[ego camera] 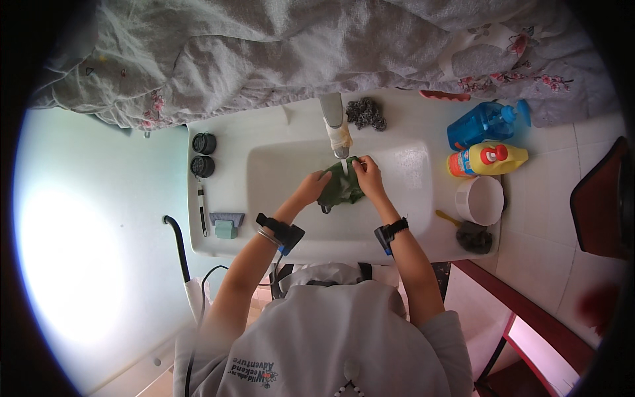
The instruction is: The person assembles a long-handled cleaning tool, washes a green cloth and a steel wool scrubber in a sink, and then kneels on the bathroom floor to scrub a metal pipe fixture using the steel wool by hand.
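Note:
A dark green cloth (342,187) hangs spread between my two hands over the basin of a white sink (283,248). My left hand (312,187) grips its left edge, and my right hand (368,173) pinches its upper right corner. Water runs onto the cloth from the faucet (337,129), whose spout has a pale wrapping near its tip. A small dark piece, perhaps a strap or tag, dangles from the cloth's lower edge. The fingertips behind the cloth are partly hidden.
Right of the basin stand a blue pump bottle (478,126), a yellow bottle (496,158), a white bowl (479,200) and a yellow-handled brush (449,218). A dark mesh scrubber (366,113) lies beside the faucet. Two black round containers (203,143) sit at left, above a grey-and-green scraper-like tool (226,228).

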The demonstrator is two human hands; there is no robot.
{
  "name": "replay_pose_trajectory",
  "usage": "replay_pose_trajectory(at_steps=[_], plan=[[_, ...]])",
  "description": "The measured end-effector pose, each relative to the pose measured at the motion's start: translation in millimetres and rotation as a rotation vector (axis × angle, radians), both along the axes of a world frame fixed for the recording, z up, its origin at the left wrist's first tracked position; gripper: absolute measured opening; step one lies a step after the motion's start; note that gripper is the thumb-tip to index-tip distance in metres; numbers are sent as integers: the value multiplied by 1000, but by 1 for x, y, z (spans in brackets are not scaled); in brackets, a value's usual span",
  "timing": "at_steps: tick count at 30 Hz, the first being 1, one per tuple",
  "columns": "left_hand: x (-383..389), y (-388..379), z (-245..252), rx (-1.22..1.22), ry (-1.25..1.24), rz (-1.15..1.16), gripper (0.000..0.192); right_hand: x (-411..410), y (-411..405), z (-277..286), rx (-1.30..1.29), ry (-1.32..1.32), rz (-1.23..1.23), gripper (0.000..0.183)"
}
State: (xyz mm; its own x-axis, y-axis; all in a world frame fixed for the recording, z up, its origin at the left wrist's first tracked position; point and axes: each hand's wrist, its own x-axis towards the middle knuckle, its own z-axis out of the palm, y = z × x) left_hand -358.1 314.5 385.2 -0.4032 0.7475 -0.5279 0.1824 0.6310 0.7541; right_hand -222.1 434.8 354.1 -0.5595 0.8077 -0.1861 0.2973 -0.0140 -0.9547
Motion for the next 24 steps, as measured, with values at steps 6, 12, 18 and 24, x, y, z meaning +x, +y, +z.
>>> replay_pose_trajectory(at_steps=[6, 12, 18, 24], plan=[[21, 7, 30, 60, -701, 413, 37, 5, -60, 29, 408, 108, 77, 17], [23, 1, -9, 171, -1, 195, 35, 34, -48, 29, 236, 185, 122, 13], [42, 12, 51, 337, -191, -42, 28, 38, 0, 17, 153, 323, 42, 40], [49, 23, 76, 170, -798, 410, 30, 35, -16, -8, -717, 258, 169, 62]])
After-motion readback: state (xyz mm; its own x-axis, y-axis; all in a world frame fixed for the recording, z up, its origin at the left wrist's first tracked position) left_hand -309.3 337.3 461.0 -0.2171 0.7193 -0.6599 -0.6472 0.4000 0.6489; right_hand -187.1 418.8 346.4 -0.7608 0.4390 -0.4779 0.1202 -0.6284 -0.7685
